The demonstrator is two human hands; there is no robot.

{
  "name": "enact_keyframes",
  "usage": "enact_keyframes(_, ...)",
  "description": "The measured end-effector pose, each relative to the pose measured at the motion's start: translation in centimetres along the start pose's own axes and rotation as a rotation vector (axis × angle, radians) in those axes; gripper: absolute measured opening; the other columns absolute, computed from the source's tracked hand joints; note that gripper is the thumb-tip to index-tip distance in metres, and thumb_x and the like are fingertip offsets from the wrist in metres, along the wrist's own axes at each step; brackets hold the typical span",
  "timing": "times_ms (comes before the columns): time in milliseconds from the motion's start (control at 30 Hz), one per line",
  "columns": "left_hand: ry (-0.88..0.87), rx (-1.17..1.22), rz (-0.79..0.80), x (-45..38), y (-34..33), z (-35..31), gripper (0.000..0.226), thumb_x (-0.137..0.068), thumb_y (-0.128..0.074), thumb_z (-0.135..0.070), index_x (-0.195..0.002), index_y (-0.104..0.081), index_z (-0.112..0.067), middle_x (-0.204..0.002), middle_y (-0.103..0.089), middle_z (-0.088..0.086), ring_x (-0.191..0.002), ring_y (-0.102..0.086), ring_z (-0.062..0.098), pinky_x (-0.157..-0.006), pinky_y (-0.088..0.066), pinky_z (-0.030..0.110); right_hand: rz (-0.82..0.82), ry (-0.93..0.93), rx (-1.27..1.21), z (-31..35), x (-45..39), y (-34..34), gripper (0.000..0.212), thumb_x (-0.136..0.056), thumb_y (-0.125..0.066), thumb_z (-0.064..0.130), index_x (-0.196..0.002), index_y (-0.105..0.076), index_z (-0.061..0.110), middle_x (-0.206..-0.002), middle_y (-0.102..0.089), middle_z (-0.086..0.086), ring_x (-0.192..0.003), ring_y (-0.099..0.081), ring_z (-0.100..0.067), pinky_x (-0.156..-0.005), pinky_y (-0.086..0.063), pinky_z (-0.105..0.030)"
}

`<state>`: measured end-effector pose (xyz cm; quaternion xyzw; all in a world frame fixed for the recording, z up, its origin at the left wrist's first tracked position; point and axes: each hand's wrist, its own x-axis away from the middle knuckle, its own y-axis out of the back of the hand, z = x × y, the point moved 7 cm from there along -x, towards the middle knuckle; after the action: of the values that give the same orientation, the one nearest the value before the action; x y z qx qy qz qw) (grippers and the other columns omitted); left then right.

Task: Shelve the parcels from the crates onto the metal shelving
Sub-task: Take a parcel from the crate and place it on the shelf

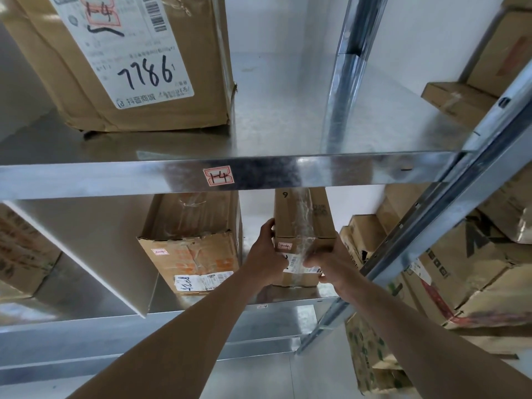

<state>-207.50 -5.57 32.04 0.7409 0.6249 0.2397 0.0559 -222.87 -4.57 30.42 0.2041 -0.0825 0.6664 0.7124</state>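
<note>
Grip: my left hand and right hand clasp the parcel
Progress: parcel on the metal shelving, several shelved; crates unseen

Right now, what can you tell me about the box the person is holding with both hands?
The narrow brown cardboard box lies lengthwise on the lower metal shelf, clear tape along its top, small labels on its near end, a 9 printed on top. The left hand grips its left side; the right hand grips its front right corner. A dented box sits apart, leftward.
</note>
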Motion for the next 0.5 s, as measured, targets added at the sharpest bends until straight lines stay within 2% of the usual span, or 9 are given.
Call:
enact_keyframes(133, 0.013, -0.014, 0.048, 0.2, -0.1, 0.1, 0.094, -0.081, -0.06, 0.012, -0.155, -0.02, -0.031, -0.105, -0.062, -0.009, -0.079, -0.058, 0.003, -0.053, -0.047, 0.009, -0.02, -0.014, 0.037, -0.5, 0.4, -0.1, 0.069, -0.071, -0.07, -0.014, -0.126, -0.047, 0.022, -0.094, -0.065, 0.007, -0.087, -0.058, -0.01, -0.066, -0.042, -0.027)
enact_keyframes(167, 0.017, -0.012, 0.063, 0.3, -0.2, 0.2, 0.097, -0.082, -0.061, 0.011, -0.156, -0.016, -0.031, -0.114, -0.063, -0.007, -0.082, -0.06, 0.005, -0.055, -0.05, 0.009, -0.034, -0.01, 0.049, -0.5, 0.6, -0.1, 0.075, -0.067, -0.073, -0.01, -0.129, -0.046, 0.022, -0.096, -0.066, 0.01, -0.088, -0.059, -0.009, -0.067, -0.042, -0.028)
enact_keyframes(233, 0.033, -0.012, 0.084, 0.7, -0.1, 0.4, 0.103, -0.083, -0.063, 0.01, -0.158, -0.007, -0.034, -0.137, -0.056, -0.002, -0.089, -0.066, 0.014, -0.066, -0.058, 0.023, -0.073, -0.004, 0.057, -0.4, 1.1, 0.2, 0.084, -0.059, -0.075, -0.001, -0.133, -0.046, 0.024, -0.099, -0.067, 0.013, -0.089, -0.059, -0.01, -0.065, -0.041, -0.027)
enact_keyframes(267, 0.039, -0.018, 0.092, 0.9, 0.0, 0.4, 0.104, -0.084, -0.063, 0.009, -0.158, -0.004, -0.034, -0.145, -0.049, -0.001, -0.093, -0.067, 0.018, -0.066, -0.058, 0.027, -0.088, 0.0, 0.053, -0.3, 1.4, 0.3, 0.086, -0.057, -0.074, 0.0, -0.134, -0.045, 0.025, -0.102, -0.067, 0.012, -0.089, -0.059, -0.01, -0.063, -0.041, -0.027)
enact_keyframes(333, 0.02, -0.031, 0.107, 1.6, 0.2, 0.1, 0.104, -0.086, -0.065, 0.008, -0.159, -0.002, -0.03, -0.156, -0.038, 0.002, -0.107, -0.064, 0.022, -0.065, -0.055, 0.021, -0.106, -0.007, 0.06, -0.2, 1.9, 0.4, 0.088, -0.061, -0.073, 0.0, -0.138, -0.041, 0.026, -0.113, -0.067, 0.007, -0.092, -0.059, -0.012, -0.064, -0.044, -0.028)
enact_keyframes(367, 0.005, -0.031, 0.113, 1.9, 0.2, 0.0, 0.103, -0.087, -0.067, 0.006, -0.159, -0.002, -0.028, -0.158, -0.035, 0.004, -0.117, -0.061, 0.025, -0.073, -0.056, 0.023, -0.114, -0.014, 0.058, -0.3, 2.2, 0.4, 0.093, -0.06, -0.073, 0.002, -0.142, -0.038, 0.028, -0.119, -0.066, 0.005, -0.097, -0.06, -0.014, -0.07, -0.049, -0.031)
enact_keyframes(400, -0.002, -0.025, 0.117, 2.3, 0.3, -0.1, 0.101, -0.087, -0.068, 0.004, -0.159, -0.003, -0.026, -0.159, -0.034, 0.005, -0.125, -0.057, 0.027, -0.085, -0.056, 0.03, -0.126, -0.023, 0.058, -0.4, 2.6, 0.3, 0.1, -0.057, -0.073, 0.007, -0.146, -0.034, 0.03, -0.124, -0.065, 0.005, -0.104, -0.06, -0.017, -0.082, -0.053, -0.038)
enact_keyframes(433, -0.006, -0.02, 0.117, 2.7, 0.3, -0.1, 0.099, -0.087, -0.069, 0.002, -0.159, -0.005, -0.023, -0.159, -0.033, 0.006, -0.129, -0.054, 0.029, -0.095, -0.054, 0.039, -0.146, -0.028, 0.063, -0.6, 2.8, 0.4, 0.106, -0.055, -0.073, 0.01, -0.149, -0.031, 0.032, -0.13, -0.063, 0.004, -0.112, -0.059, -0.021, -0.094, -0.052, -0.046)
enact_keyframes(500, -0.001, -0.022, 0.12, 3.5, 0.4, 0.1, 0.099, -0.087, -0.071, 0.0, -0.159, -0.007, -0.022, -0.16, -0.032, 0.007, -0.129, -0.055, 0.031, -0.1, -0.05, 0.047, -0.166, -0.022, 0.075, -1.0, 3.5, 0.4, 0.11, -0.058, -0.077, 0.011, -0.153, -0.026, 0.034, -0.141, -0.057, 0.002, -0.129, -0.052, -0.026, -0.107, -0.044, -0.057)
